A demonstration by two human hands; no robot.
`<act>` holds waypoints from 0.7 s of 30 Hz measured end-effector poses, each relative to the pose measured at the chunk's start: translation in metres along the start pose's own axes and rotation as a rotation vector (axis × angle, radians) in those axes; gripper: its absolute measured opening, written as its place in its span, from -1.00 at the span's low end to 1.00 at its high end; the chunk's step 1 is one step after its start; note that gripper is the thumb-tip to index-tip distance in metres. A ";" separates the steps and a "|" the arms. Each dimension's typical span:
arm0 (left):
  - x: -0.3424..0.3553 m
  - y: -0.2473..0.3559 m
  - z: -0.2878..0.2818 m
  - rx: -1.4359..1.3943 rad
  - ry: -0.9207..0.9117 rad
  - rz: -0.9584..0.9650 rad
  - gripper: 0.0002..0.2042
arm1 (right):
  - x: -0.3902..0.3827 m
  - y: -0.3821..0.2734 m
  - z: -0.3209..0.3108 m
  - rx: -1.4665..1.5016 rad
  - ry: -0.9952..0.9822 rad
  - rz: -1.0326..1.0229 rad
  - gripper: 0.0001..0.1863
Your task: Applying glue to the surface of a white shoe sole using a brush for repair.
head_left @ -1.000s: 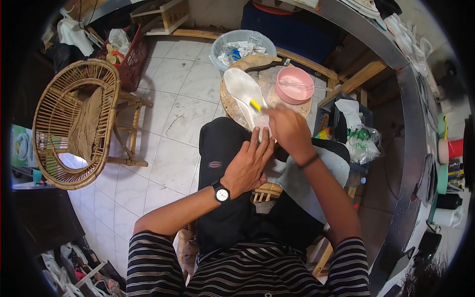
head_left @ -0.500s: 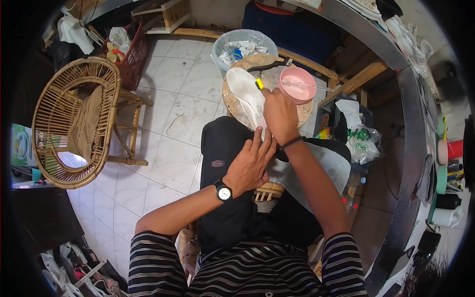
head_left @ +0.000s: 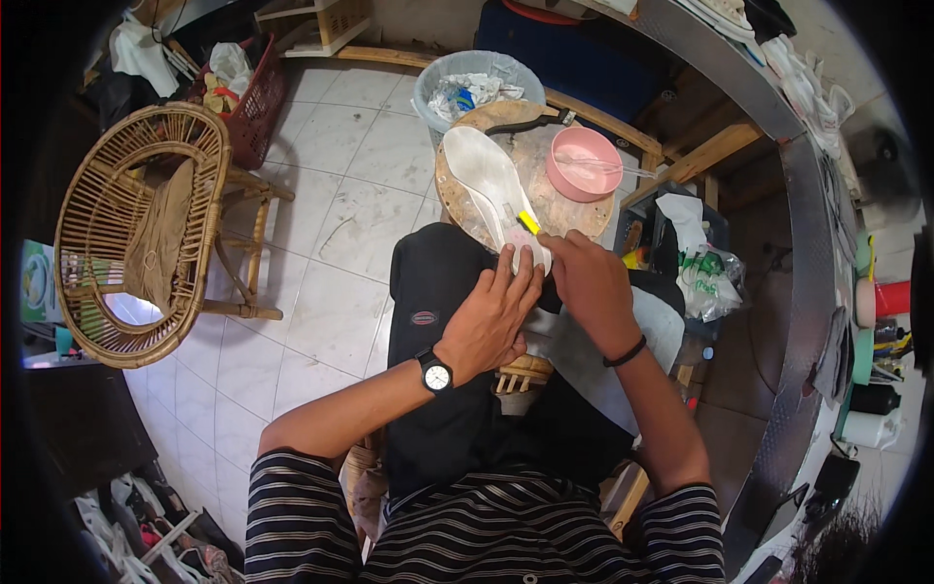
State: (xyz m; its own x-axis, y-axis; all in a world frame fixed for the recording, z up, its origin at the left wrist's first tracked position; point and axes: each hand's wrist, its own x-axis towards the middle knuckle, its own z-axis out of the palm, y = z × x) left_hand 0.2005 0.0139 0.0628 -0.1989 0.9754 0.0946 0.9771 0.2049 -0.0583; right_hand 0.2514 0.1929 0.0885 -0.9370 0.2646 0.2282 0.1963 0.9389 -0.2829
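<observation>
A white shoe sole (head_left: 486,170) lies slanted on a round, worn wooden work top (head_left: 574,219), its narrow end towards me. My left hand (head_left: 486,316) rests its outstretched fingers flat on that narrow end, pressing it down; the thumb sits apart, lower down. Closed around a small brush-like tool with a yellow head (head_left: 528,222), my right hand (head_left: 591,292) is at the right edge of the sole. The yellow head touches or hovers just over the sole; the tool's handle is mostly hidden in my fingers.
Right of the sole stands a pink bowl (head_left: 585,164) with whitish contents and a thin clear stick. Dark pincers (head_left: 530,124) lie at the work top's far edge. Behind is a lined waste bin (head_left: 477,73); a rattan chair (head_left: 146,234) stands left, a metal-edged bench (head_left: 798,263) right.
My right hand has drawn the yellow-headed tool back along the sole, towards me and slightly right. My left hand has stayed on the narrow end.
</observation>
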 end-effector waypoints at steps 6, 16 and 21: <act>-0.001 0.002 -0.002 0.022 0.002 0.003 -0.04 | 0.017 0.002 0.017 -0.090 0.163 0.017 -0.66; -0.001 0.001 0.000 0.041 0.021 0.007 -0.06 | -0.001 0.001 0.006 -0.128 0.200 -0.117 -0.66; -0.001 0.000 0.000 0.015 0.018 0.002 -0.08 | -0.012 -0.010 -0.002 -0.136 0.026 -0.007 -0.64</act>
State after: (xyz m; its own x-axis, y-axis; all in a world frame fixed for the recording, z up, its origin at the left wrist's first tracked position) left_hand 0.2009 0.0128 0.0631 -0.1953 0.9743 0.1125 0.9761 0.2042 -0.0737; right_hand 0.2610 0.1810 0.0906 -0.9309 0.2623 0.2543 0.2291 0.9613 -0.1529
